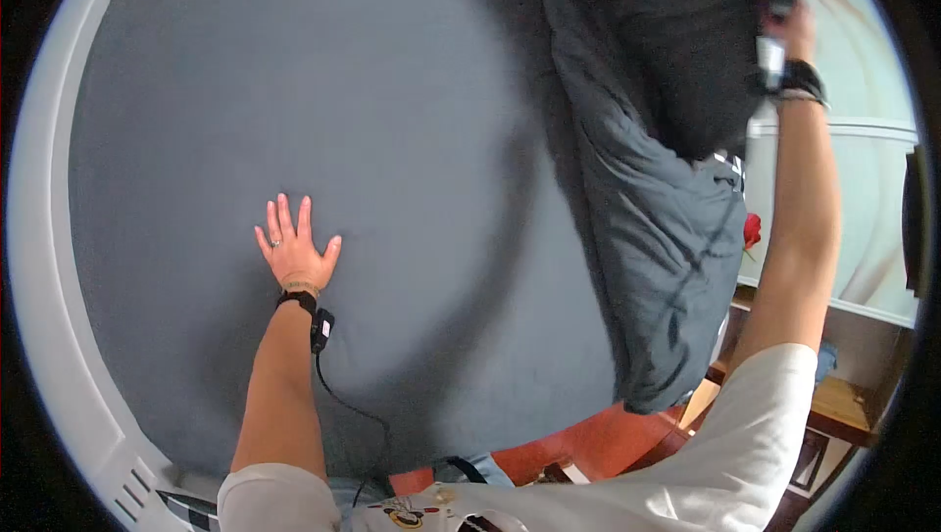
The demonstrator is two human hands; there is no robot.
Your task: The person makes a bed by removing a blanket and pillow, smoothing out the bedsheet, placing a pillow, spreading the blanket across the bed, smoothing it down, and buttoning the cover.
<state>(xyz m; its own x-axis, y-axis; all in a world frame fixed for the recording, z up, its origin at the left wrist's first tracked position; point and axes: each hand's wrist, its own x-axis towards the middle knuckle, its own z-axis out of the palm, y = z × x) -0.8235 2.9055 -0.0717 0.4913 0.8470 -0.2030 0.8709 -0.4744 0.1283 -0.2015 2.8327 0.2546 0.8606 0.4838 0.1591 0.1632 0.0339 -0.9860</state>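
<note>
My left hand (296, 250) lies flat on a smooth grey bed sheet (412, 120), fingers spread, holding nothing. At the upper right, my right hand (799, 30) is blurred and partly hidden. Its fingers appear closed on the edge of a dark blanket (667, 42), whose near-black part bulges up beside the hand. The blanket's grey, creased part (671, 248) lies folded along the right side of the bed. Both wrists wear dark bands, and a small black device (321, 330) with a cable hangs by the left wrist.
A pale rounded bed frame (39, 238) curves along the left. To the right stand glossy light cabinet panels (872, 209) and a wooden shelf (843, 405). A red rose (752, 230) shows beside the blanket. Reddish floor or furniture (578, 444) appears below the bed's near edge.
</note>
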